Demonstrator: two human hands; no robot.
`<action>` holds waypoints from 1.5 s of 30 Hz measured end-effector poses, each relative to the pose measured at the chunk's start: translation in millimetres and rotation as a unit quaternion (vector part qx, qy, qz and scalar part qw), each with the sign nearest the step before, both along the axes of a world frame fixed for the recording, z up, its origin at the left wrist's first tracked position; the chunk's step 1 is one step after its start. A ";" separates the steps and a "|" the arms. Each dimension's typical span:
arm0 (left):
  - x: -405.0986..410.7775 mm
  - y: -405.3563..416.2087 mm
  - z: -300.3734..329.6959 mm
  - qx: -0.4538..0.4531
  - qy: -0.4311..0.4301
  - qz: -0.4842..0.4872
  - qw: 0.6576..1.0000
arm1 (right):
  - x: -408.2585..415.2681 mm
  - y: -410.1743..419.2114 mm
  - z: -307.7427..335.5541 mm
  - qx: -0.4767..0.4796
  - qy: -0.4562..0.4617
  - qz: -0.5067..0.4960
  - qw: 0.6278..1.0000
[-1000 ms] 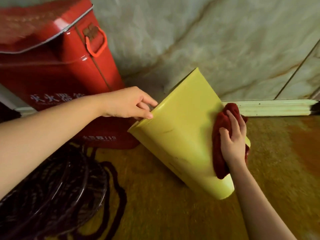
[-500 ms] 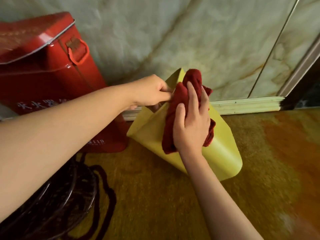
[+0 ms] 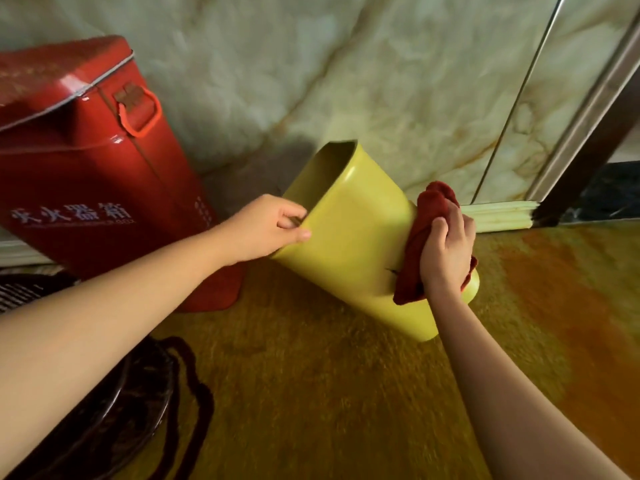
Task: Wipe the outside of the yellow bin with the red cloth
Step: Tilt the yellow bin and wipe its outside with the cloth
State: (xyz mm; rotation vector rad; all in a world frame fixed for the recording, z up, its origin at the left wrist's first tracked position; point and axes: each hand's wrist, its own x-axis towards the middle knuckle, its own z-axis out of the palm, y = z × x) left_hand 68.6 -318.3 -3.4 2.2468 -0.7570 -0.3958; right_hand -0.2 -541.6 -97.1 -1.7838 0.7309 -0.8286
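The yellow bin [image 3: 353,244] is tilted on the floor, its open mouth turned up and to the left, its base low on the right. My left hand [image 3: 266,226] pinches the bin's rim, thumb outside and fingers inside. My right hand [image 3: 446,251] presses the bunched red cloth [image 3: 420,233] against the bin's right outer side near the base. Part of the cloth is hidden under my hand.
A red metal box [image 3: 90,168] with a handle and white lettering stands just left of the bin against the marble wall [image 3: 346,64]. A dark wire basket with cords [image 3: 104,410] lies at lower left. A dark door frame [image 3: 595,133] rises at right. The floor [image 3: 329,393] is yellow-brown.
My right hand has slid the red cloth from the bin's top rim down to its right side near the base. The bin has turned, so its mouth now shows.
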 end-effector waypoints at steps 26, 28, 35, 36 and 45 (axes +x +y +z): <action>38.4 -25.4 43.1 -0.071 0.154 0.155 0.973 | 47.1 79.9 44.0 -0.158 -0.068 0.192 0.966; 34.3 -14.4 39.2 -0.088 0.170 0.120 0.974 | 53.1 55.6 33.9 -0.107 -0.039 0.207 0.972; 3.9 4.2 12.9 0.029 -0.068 0.052 0.996 | 26.4 -8.7 -21.8 0.087 0.060 0.064 0.992; 3.6 -9.1 19.5 0.019 -0.075 0.036 0.996 | 24.2 -4.0 -19.2 0.099 0.032 0.062 0.993; 10.7 -57.2 37.6 0.053 0.069 0.008 0.996 | 3.7 55.8 -12.6 0.088 -0.071 0.124 0.986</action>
